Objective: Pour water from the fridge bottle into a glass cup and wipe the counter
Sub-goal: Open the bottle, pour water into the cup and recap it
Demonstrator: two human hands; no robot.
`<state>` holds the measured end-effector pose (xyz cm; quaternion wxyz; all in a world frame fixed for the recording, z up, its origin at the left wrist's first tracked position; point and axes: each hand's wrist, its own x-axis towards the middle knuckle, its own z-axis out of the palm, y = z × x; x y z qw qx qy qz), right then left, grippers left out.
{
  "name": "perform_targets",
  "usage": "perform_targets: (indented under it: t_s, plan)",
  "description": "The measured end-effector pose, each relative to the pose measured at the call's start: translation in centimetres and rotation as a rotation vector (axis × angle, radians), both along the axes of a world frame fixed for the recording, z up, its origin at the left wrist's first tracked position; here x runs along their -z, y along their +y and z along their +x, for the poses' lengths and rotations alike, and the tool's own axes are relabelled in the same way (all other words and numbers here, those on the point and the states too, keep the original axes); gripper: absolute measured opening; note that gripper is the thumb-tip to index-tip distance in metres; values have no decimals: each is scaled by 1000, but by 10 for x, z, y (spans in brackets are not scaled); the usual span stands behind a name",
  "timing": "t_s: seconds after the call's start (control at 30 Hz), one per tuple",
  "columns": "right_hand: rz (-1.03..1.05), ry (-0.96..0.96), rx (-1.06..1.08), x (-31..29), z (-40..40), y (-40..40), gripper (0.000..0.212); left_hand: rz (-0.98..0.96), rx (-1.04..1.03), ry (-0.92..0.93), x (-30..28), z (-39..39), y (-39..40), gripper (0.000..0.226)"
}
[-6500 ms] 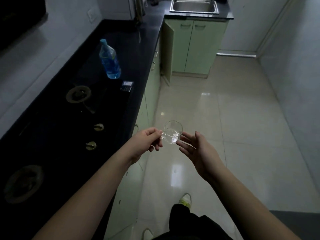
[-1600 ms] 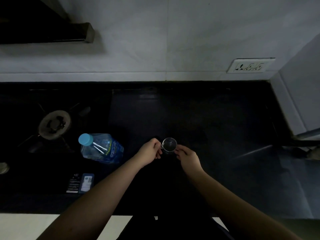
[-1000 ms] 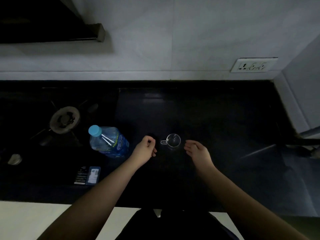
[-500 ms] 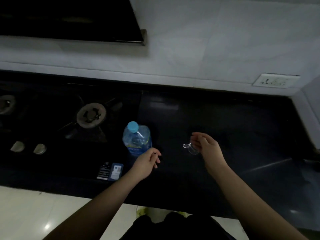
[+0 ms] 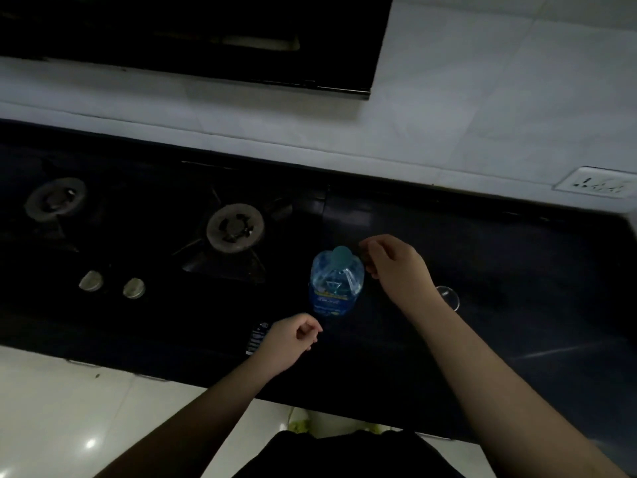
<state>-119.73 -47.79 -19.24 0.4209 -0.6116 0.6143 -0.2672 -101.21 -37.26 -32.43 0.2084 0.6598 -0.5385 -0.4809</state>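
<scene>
While the clear, blue-labelled plastic bottle (image 5: 336, 286) stands upright near the glossy black surface's (image 5: 517, 270) front edge, the right hand (image 5: 396, 267) hovers beside its round cap, grip loosely curled, empty. Left hand (image 5: 289, 343) likewise. The small round glass cup (image 5: 448, 296) sits right of the wrist.

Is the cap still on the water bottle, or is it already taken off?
On. The blue cap sits on top of the upright bottle; the right hand is beside it, not yet gripping.
</scene>
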Motion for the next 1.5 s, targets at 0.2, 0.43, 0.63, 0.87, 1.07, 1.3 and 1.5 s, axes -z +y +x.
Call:
perform_targets:
  t_s: [0.2,0.43,0.63,0.87,1.07,1.3,1.5]
  plan:
    - [-170,607,-213,-22,31,7,50,-63,-188,47,-21,28,-19,44]
    - [-157,928,-274,-35,49,7,65,-246,61,28,-58,20,-61,101]
    - [-134,906,-277,-36,56,0,57,-168,221,43,-61,3,-88,93]
    - [-280,991,-318,-23,53,0,57,-176,271,-89,-59,6,-95,90]
    - [-289,988,-394,-23,51,-9,59,-152,292,-103,-64,6,-96,80]
    - [-413,987,-715,-33,38,-21,47,-91,340,-130,-69,10,-101,89]
    - [-520,886,-999,-48,25,-30,35,-74,323,-132,-71,9,-99,102]
